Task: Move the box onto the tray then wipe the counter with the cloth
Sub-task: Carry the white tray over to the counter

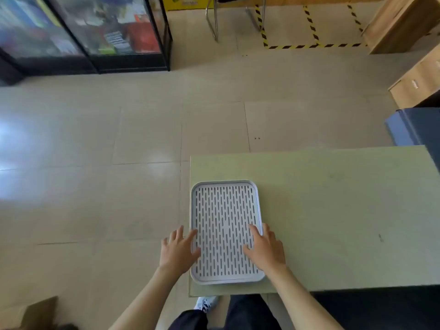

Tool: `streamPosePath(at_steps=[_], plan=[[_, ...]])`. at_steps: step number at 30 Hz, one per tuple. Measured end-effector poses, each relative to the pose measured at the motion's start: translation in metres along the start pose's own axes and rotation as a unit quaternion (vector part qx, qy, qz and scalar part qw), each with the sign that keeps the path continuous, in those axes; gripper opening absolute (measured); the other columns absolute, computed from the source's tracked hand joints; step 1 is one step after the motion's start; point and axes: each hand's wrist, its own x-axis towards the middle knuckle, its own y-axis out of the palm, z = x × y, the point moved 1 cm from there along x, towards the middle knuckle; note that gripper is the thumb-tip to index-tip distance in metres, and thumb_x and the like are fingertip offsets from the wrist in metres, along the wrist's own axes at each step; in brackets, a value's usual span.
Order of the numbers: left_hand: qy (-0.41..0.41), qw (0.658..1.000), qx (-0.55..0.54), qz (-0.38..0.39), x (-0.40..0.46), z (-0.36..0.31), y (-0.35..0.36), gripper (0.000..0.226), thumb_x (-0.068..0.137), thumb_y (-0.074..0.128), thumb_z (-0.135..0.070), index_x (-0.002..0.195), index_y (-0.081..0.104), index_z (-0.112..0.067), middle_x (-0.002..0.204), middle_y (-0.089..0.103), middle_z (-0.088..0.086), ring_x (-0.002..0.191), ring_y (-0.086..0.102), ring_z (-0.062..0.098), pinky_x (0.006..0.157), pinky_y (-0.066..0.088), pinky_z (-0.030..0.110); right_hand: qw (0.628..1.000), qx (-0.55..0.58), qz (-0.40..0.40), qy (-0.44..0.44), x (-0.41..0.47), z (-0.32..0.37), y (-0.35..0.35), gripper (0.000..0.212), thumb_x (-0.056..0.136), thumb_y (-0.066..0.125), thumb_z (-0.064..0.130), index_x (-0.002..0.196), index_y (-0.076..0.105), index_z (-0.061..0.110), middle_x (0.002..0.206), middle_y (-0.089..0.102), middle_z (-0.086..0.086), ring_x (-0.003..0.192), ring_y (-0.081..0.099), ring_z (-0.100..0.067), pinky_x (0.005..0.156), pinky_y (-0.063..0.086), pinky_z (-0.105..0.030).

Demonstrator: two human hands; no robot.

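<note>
**Q:** At the lower centre of the frame, what is found on the surface (333,210)?

**A:** A white slotted tray (225,210) is laid flat at the left end of the pale green surface, its long side running away from the camera. Its left rim is aligned almost with the left edge of the surface, and its near corner is set close to the near edge.

**Q:** How are the hands placed, and what is the state of each grip?

**A:** The left hand (177,250) is held at the left rim of the tray, fingers spread, with the thumb and forefinger laid against the rim. The right hand (266,250) is laid over the right rim, fingers resting on the slotted face. Both grips are wide and flat; nothing is enclosed by either. Whether the rims are pressed or only touched cannot be told.

**Q:** Where are the box and the cloth?

**A:** Neither is identified on the surface. A brown cardboard shape (35,313) is seen on the floor at the lower left corner of the frame; whether it is the box cannot be told.

**Q:** What else is shown?

**A:** A tiled floor (119,139) is seen to the left, a glass cabinet (83,32) at the upper left, and wooden furniture (404,25) at the upper right.
</note>
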Motion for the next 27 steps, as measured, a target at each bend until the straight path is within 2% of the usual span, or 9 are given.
streamPosePath(at_steps=[3,5,8,10,14,18,22,27], plan=[[-0.005,1.000,-0.018,0.015,0.002,-0.007,0.005,0.069,0.091,0.040,-0.063,0.153,0.021,-0.041,0.161,0.029,0.007,0.144,0.035,0.030,0.115,0.031,0.054,1.000,0.019,0.013,0.011,0.006,-0.004,0.006,0.070,0.096,0.053,0.057,0.157,0.024,0.037,0.163,0.023,-0.010,0.131,0.050,-0.030,0.098,0.054,-0.045],[-0.013,0.997,-0.068,0.022,0.005,-0.012,0.010,0.067,0.090,0.043,-0.058,0.152,0.023,-0.041,0.157,0.035,0.005,0.141,0.038,0.028,0.113,0.035,0.053,0.998,0.054,0.032,0.009,0.009,-0.009,0.014,0.070,0.096,0.054,0.054,0.157,0.024,0.039,0.165,0.020,-0.008,0.134,0.047,-0.029,0.095,0.056,-0.043],[-0.027,0.984,-0.170,0.040,0.007,-0.020,0.014,0.066,0.090,0.051,-0.051,0.150,0.026,-0.035,0.154,0.039,0.003,0.136,0.043,0.027,0.110,0.040,0.051,0.985,0.162,0.060,0.008,0.009,-0.018,0.021,0.067,0.095,0.057,0.050,0.156,0.028,0.044,0.168,0.012,-0.003,0.150,0.026,-0.030,0.102,0.050,-0.040],[-0.043,0.968,-0.247,0.031,0.005,-0.027,0.016,0.065,0.090,0.058,-0.046,0.148,0.032,-0.030,0.151,0.041,0.004,0.134,0.045,0.028,0.107,0.045,0.049,0.971,0.233,0.059,0.011,0.008,-0.022,0.021,0.061,0.094,0.059,0.048,0.151,0.036,0.048,0.167,0.015,0.000,0.154,0.019,-0.029,0.109,0.043,-0.044],[-0.099,0.924,-0.369,-0.008,0.001,-0.038,0.019,0.059,0.092,0.066,-0.033,0.144,0.042,-0.022,0.150,0.044,0.009,0.135,0.045,0.030,0.110,0.041,0.049,0.939,0.342,0.040,0.022,0.006,-0.022,0.016,0.050,0.092,0.065,0.042,0.140,0.050,0.047,0.154,0.034,0.002,0.147,0.035,-0.026,0.116,0.037,-0.044],[-0.111,0.895,-0.432,-0.015,-0.005,-0.037,0.016,0.057,0.091,0.069,-0.029,0.142,0.046,-0.018,0.146,0.047,0.010,0.131,0.049,0.029,0.111,0.042,0.052,0.907,0.418,0.039,0.034,0.003,-0.022,0.015,0.045,0.094,0.069,0.038,0.136,0.055,0.044,0.149,0.039,0.004,0.144,0.039,-0.022,0.118,0.037,-0.044],[-0.082,0.882,-0.462,-0.033,-0.013,-0.034,0.010,0.051,0.091,0.069,-0.029,0.138,0.049,-0.021,0.141,0.046,0.005,0.116,0.055,0.019,0.100,0.050,0.042,0.874,0.483,0.028,0.037,-0.009,-0.023,0.018,0.043,0.094,0.072,0.039,0.133,0.054,0.049,0.150,0.038,0.004,0.138,0.039,-0.015,0.115,0.038,-0.043],[-0.033,0.879,-0.469,-0.078,-0.028,-0.036,0.001,0.053,0.091,0.069,-0.026,0.140,0.047,-0.025,0.140,0.047,0.005,0.115,0.057,0.019,0.100,0.051,0.047,0.837,0.545,-0.026,0.045,-0.040,-0.017,0.022,0.039,0.098,0.070,0.033,0.130,0.055,0.049,0.151,0.039,0.002,0.142,0.041,-0.018,0.119,0.039,-0.051]])
